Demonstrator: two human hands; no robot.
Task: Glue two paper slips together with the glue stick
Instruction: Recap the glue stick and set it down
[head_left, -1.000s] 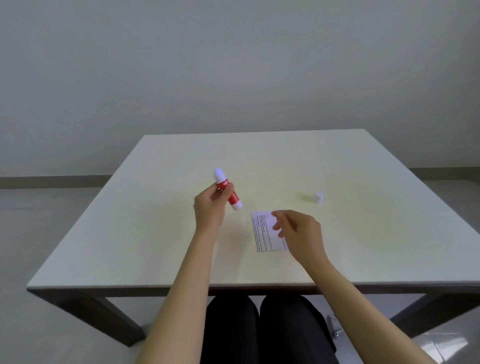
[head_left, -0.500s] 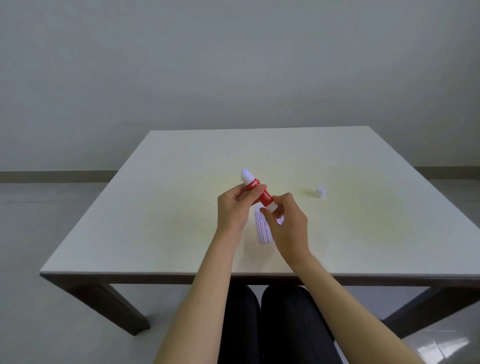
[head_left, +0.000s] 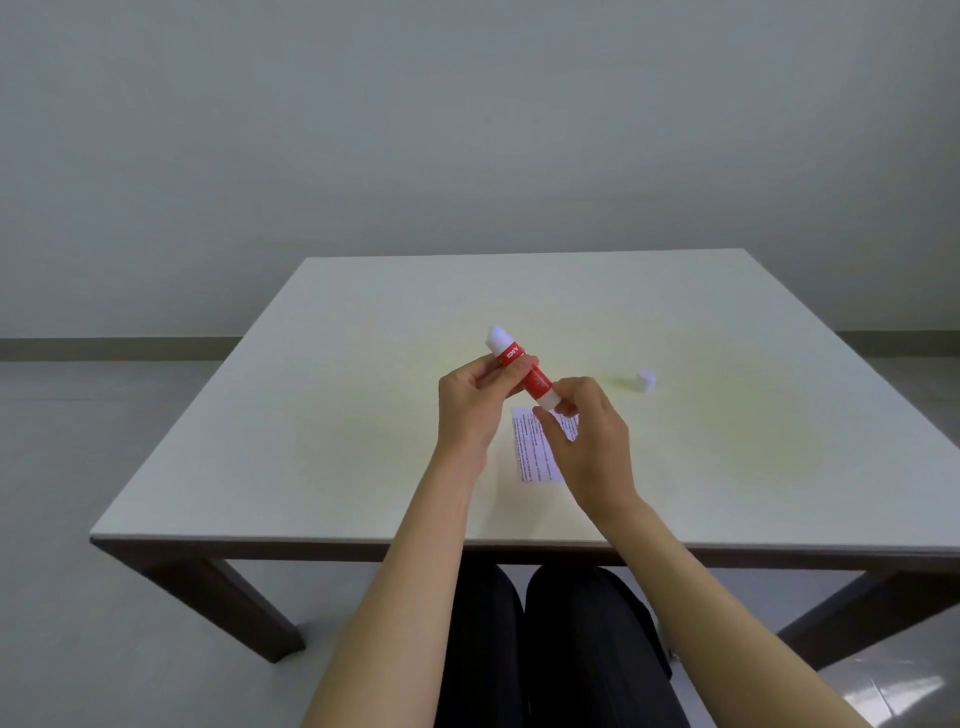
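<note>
A red glue stick (head_left: 535, 378) with white ends is held tilted above the table, its uncapped white tip pointing up and to the left. My left hand (head_left: 475, 402) grips its red barrel. My right hand (head_left: 589, 441) pinches the white base at the lower end with thumb and fingers. Below the hands a white paper slip (head_left: 532, 447) with printed text lies flat on the table, partly hidden by my right hand. Only one slip can be made out.
The small white cap (head_left: 645, 381) stands on the table to the right of the hands. The pale square table (head_left: 311, 415) has dark legs; its near edge runs just above my knees. A grey wall stands behind it.
My right hand left the paper slip and came up to the base of the glue stick. My left hand carried the stick to the right, over the slip.
</note>
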